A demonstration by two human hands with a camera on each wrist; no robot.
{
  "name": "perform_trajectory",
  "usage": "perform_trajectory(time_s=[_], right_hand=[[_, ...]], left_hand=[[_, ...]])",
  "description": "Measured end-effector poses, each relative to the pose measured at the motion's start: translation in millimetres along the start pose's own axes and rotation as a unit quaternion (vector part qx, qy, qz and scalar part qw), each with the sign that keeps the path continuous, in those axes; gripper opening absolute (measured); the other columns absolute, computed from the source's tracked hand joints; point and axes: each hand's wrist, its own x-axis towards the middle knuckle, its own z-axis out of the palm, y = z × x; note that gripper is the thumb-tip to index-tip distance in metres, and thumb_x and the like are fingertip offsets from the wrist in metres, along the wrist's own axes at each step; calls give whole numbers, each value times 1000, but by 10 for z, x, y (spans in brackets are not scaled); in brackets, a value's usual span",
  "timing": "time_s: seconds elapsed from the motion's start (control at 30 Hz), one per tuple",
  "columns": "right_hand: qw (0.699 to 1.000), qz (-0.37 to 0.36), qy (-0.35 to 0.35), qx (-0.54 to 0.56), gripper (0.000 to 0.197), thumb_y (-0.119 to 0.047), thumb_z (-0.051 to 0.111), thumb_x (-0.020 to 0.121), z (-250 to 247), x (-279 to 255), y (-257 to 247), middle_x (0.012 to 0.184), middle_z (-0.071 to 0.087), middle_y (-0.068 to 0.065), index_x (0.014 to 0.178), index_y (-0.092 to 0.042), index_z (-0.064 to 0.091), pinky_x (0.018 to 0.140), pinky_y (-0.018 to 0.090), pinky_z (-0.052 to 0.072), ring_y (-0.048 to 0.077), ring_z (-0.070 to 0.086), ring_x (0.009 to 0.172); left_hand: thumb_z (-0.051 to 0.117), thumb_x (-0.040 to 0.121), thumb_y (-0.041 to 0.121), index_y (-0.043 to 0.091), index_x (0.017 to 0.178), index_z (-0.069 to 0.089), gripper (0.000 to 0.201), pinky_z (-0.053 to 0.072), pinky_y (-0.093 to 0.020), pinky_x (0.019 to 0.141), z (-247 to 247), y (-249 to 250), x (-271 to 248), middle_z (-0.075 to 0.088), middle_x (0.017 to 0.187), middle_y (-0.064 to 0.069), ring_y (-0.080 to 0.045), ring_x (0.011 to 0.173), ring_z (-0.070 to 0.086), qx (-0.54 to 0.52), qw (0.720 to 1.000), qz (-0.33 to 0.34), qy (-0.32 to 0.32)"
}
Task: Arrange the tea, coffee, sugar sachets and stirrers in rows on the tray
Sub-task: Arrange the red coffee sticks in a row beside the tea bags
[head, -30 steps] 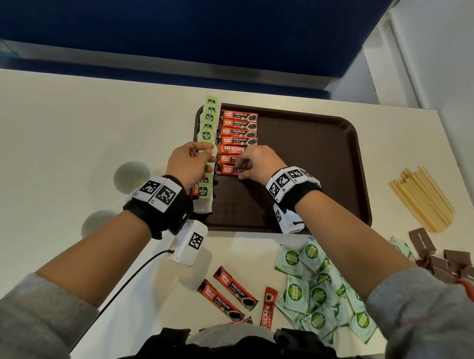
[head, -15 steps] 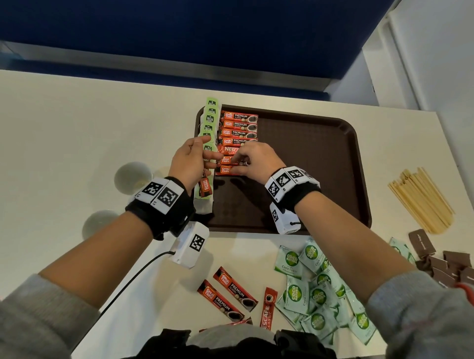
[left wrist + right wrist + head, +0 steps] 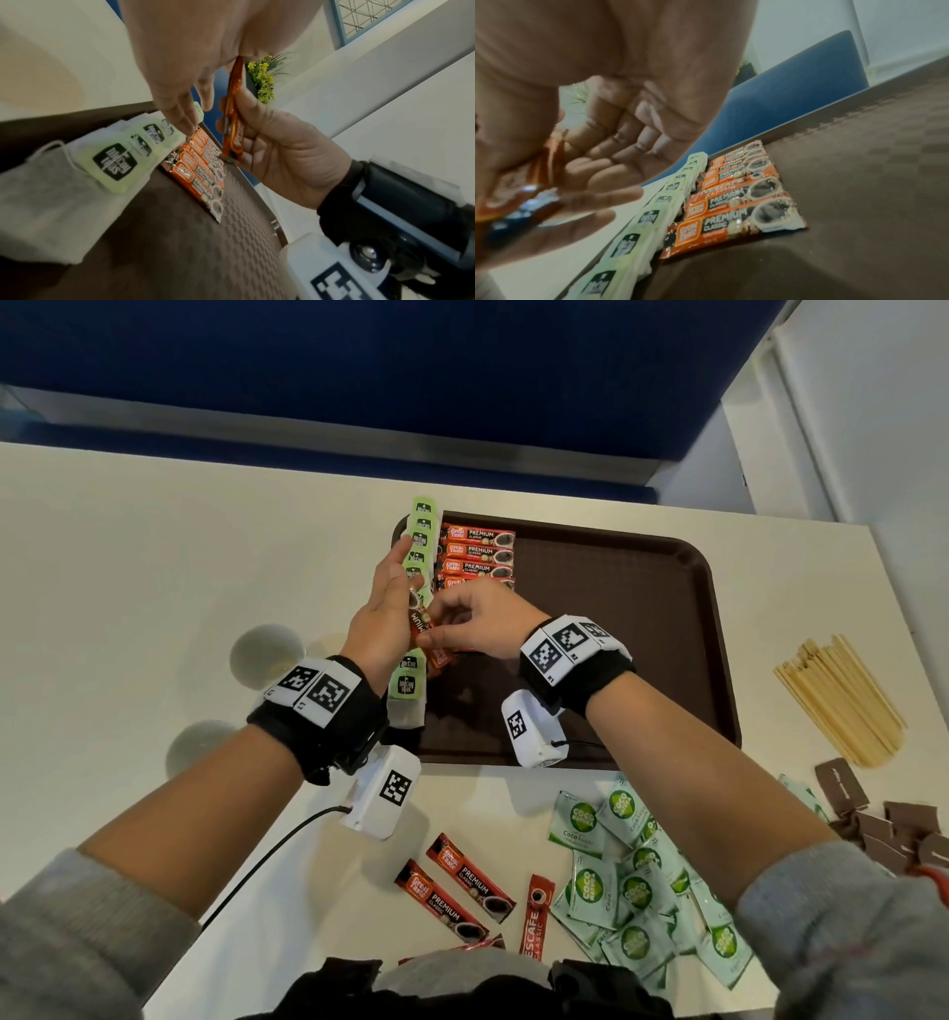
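Observation:
A brown tray [image 3: 616, 634] carries a column of green tea bags [image 3: 423, 526] along its left edge. Beside that column lies a row of red coffee sachets [image 3: 477, 552]. My left hand [image 3: 398, 588] hovers over the tea bags, palm turned right, fingers straight. It keeps a red coffee sachet [image 3: 420, 622] against the palm with the thumb. My right hand [image 3: 429, 634] pinches the same sachet [image 3: 232, 121] near its lower end. The tea bags [image 3: 649, 217] and the coffee row [image 3: 731, 203] lie flat below both hands.
Loose coffee sachets [image 3: 462, 886] and a heap of green sugar sachets [image 3: 642, 891] lie on the table in front of the tray. Wooden stirrers [image 3: 842, 701] and brown sachets [image 3: 883, 824] lie to the right. Two white cups [image 3: 267, 654] stand to the left.
Both hands have lifted off the coffee row. My left hand has turned its palm to the right and straightened its fingers. My right hand has moved left onto the sachet held there.

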Motion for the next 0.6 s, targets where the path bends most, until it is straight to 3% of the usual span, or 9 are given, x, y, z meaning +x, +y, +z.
perform_trajectory(time_s=[0.07,0.13,0.23,0.3,0.4,0.5,0.6], right_hand=[[999,10,12,52,11,-14,74,79,-25,-16,17,74,62,-1,82,-15,64,73,34,54,10,60,67],[994,12,39,106,23,-4,71,80,-52,-36,28,79,65,-4,94,-17,60,74,28,55,6,64,69],[981,30,75,178,45,4,69,78,-97,-55,81,97,70,6,117,-10,52,84,35,56,17,70,88],[974,55,87,204,53,3,69,79,-122,-76,102,104,69,15,126,-6,45,82,35,57,26,69,93],[967,72,107,220,45,0,68,82,-145,-123,168,107,66,19,119,-10,45,77,34,58,25,67,90],[981,58,143,115,36,-10,75,77,-198,-168,261,98,67,3,106,-18,56,79,32,56,17,64,88],[993,73,83,-45,26,-18,80,73,-263,-210,307,86,64,-8,97,-19,70,76,22,46,5,58,80]], left_hand=[[24,101,47,35,144,27,45,49,-45,98,-1,16,1,51,134,-4,-20,118,55,25,1000,-18,1],[44,97,44,24,140,35,49,51,-41,94,-10,2,-7,58,120,-5,-20,105,61,8,999,-43,-6],[67,86,27,21,120,50,39,54,-38,90,-27,-64,-31,63,101,-5,-21,97,65,34,998,-40,-33],[70,84,16,21,106,55,27,55,-36,85,-35,-90,-33,65,89,-6,-23,90,66,39,998,-38,-33],[68,85,7,13,103,62,20,56,-30,79,-46,-98,-2,65,77,-3,-18,77,66,78,996,-24,-26],[69,85,10,17,100,66,17,53,-31,82,-59,-118,23,67,78,-4,-19,77,66,169,985,-3,-21],[69,85,14,20,100,70,16,48,-27,87,-51,-107,16,68,91,-2,-17,87,63,244,969,16,-24]])
